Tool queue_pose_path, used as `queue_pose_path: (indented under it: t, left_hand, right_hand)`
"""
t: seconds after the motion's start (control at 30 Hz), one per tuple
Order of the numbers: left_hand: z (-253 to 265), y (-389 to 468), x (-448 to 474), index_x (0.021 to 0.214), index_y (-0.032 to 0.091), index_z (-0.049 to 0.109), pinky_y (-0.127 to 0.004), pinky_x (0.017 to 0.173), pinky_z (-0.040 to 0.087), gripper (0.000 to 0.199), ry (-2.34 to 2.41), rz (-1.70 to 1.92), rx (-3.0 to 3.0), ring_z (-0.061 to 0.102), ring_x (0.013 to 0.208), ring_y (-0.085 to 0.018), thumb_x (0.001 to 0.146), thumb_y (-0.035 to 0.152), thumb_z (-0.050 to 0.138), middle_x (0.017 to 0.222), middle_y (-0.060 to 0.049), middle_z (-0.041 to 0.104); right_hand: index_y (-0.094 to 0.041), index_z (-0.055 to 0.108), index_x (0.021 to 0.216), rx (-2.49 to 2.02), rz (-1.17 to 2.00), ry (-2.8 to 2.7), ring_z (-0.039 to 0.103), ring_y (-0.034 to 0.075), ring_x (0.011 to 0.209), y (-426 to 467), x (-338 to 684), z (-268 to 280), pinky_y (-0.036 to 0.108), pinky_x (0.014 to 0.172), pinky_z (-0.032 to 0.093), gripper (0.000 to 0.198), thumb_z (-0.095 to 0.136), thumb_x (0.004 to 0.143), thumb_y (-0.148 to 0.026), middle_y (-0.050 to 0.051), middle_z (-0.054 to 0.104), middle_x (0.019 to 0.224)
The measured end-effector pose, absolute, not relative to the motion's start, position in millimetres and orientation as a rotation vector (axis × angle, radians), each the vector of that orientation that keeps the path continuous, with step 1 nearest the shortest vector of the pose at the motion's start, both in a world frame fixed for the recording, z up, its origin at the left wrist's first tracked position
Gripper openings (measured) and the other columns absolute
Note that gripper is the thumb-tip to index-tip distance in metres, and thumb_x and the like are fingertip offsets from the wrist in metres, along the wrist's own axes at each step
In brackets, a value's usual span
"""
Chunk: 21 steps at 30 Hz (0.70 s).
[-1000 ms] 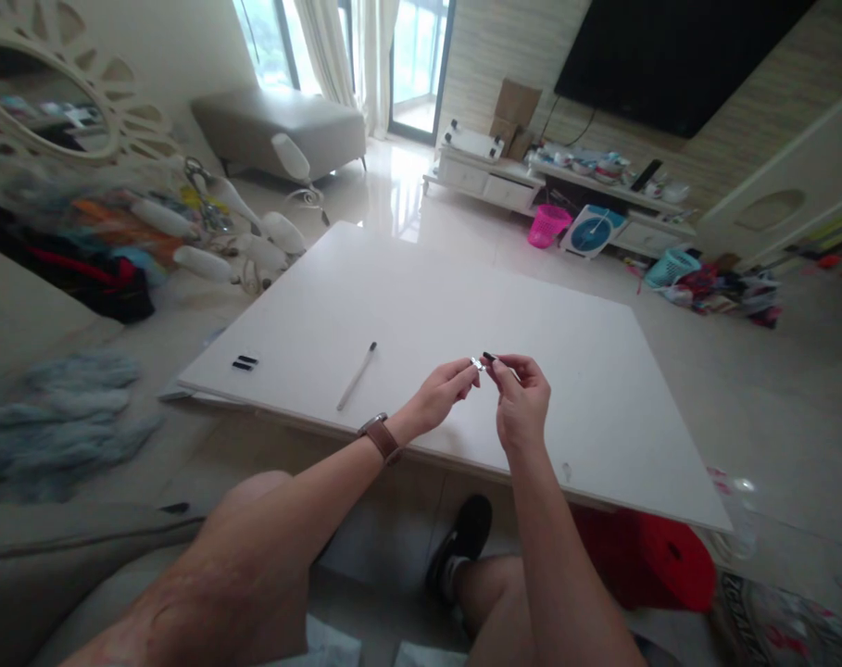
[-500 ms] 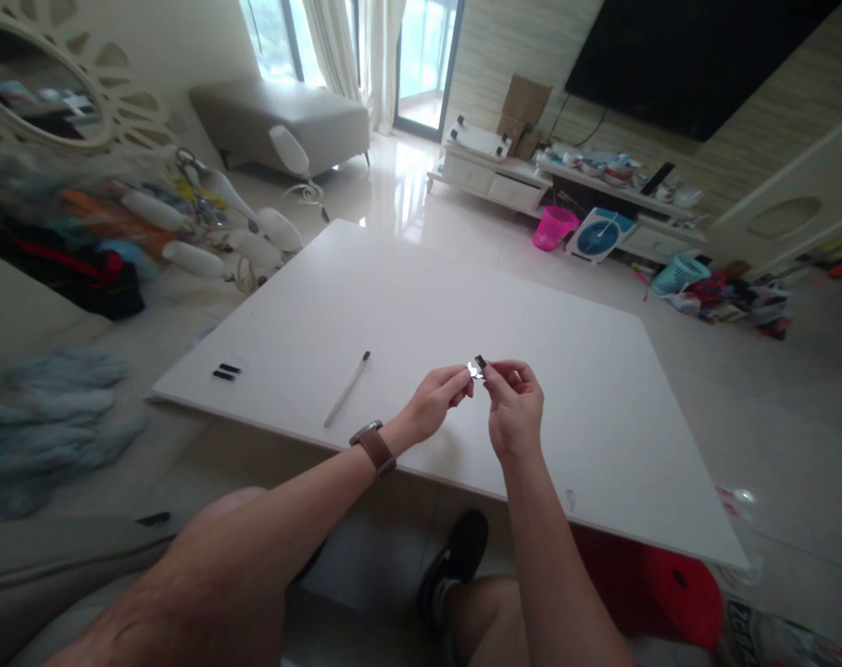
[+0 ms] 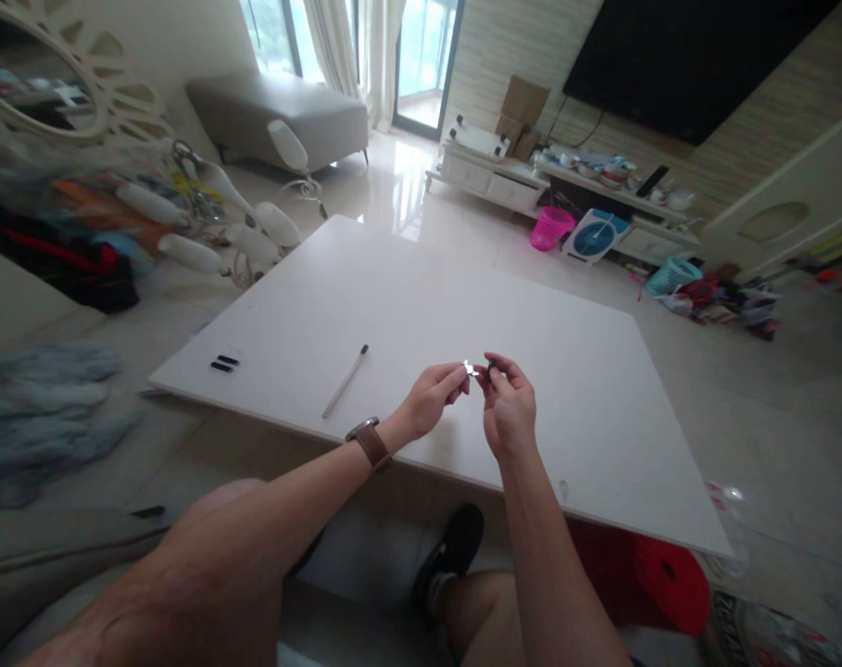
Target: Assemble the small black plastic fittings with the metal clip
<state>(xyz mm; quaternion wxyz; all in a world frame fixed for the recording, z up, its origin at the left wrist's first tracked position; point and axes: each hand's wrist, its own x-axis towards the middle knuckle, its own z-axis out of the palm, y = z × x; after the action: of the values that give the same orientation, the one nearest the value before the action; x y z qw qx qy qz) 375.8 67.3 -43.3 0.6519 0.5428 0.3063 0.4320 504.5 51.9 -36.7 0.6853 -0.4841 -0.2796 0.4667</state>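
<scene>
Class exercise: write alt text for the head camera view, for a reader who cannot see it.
A seated person's left hand and right hand pinch a small silver and black piece together above a white table. A slim white stick and two small black bars lie further left on it.

Both forearms are bare, with no sleeves in sight. A brown-strapped wristwatch [image 3: 369, 442] sits on the left wrist, mid-frame. Bare knees show at the bottom edge, and a black shoe [image 3: 454, 554] with a white sock lies lower centre.
</scene>
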Motion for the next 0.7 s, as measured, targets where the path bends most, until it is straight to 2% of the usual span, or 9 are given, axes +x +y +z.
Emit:
queue_pose_path:
  t: [0.17, 0.33, 0.7]
  left_hand:
    - [-40.1, 65.3, 375.6, 0.07, 0.015, 0.055, -0.024, 0.052, 0.023, 0.039, 0.679, 0.988, 1.228, 0.032, 0.054, -0.008, 0.094, 0.044, 0.047, 0.056, 0.004, 0.04]
    - [-38.6, 66.3, 379.7, 0.069, 0.015, 0.055, -0.024, 0.053, 0.025, 0.039, 0.673, 1.01, 1.225, 0.033, 0.055, -0.008, 0.094, 0.044, 0.046, 0.056, 0.003, 0.041]
    - [-42.7, 66.0, 379.5, 0.074, 0.016, 0.055, -0.023, 0.053, 0.027, 0.044, 0.708, 1.062, 1.227, 0.033, 0.055, -0.009, 0.094, 0.054, 0.045, 0.059, 0.003, 0.042]
  right_hand:
    - [-0.019, 0.068, 0.087, -1.095, 1.07, -0.536, 0.065, 0.011, 0.078, 50.5, 506.8, -33.2, 0.025, 0.076, 0.052, 0.021, 0.077, 0.068, -0.022, -0.002, 0.067, 0.082]
    - [-0.018, 0.066, 0.083, -1.062, 1.077, -0.498, 0.068, 0.012, 0.078, 53.5, 505.5, -29.7, 0.024, 0.071, 0.051, 0.023, 0.08, 0.065, -0.022, 0.0, 0.072, 0.083]
    - [-0.017, 0.07, 0.079, -0.964, 1.149, -0.557, 0.07, 0.014, 0.078, 51.0, 493.6, -28.2, 0.029, 0.076, 0.057, 0.013, 0.079, 0.069, -0.018, 0.003, 0.075, 0.083]
